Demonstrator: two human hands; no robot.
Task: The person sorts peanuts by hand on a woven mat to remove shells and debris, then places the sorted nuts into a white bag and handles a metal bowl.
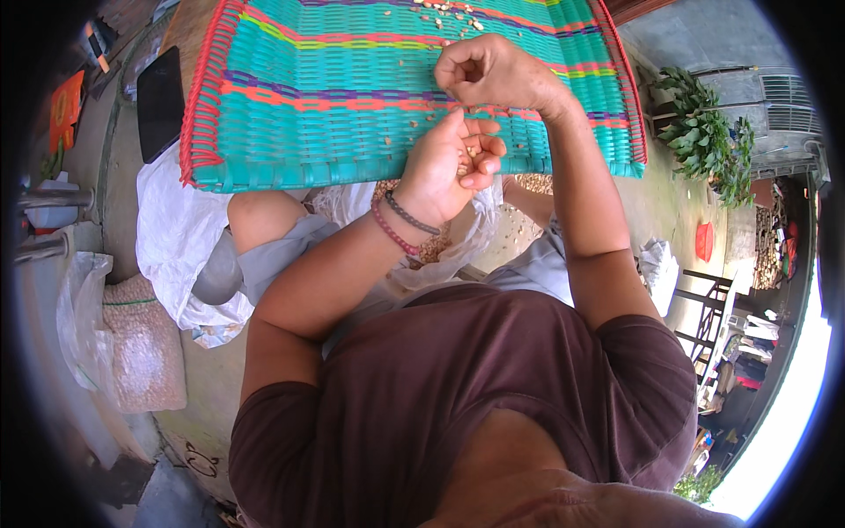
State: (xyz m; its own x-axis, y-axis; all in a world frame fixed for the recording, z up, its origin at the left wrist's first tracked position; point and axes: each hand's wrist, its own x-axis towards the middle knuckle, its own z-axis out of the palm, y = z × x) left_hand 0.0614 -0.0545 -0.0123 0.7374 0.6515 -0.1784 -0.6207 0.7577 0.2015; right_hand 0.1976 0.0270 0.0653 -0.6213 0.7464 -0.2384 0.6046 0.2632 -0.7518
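A woven tray (317,132) in turquoise plastic strips, with coloured stripes and a red laced rim, lies before me. My left hand (455,162) is palm up at its near edge, the curled fingers cradling several pale kernels (463,168). Two beaded bracelets (400,221) circle that wrist. Just above and to the right, my right hand (495,72) is over the tray with thumb and fingers bent together; whether something is between the tips cannot be seen. Loose kernels (455,10) gather at the tray's far part, and small brown bits lie scattered nearer.
Below the tray, an open plastic bag (432,270) of brown pieces sits between my knees. A dark phone (160,105) lies left of the tray. On the floor are a full sack (142,350), white plastic sheeting (178,237) and, at right, a red basket (704,241).
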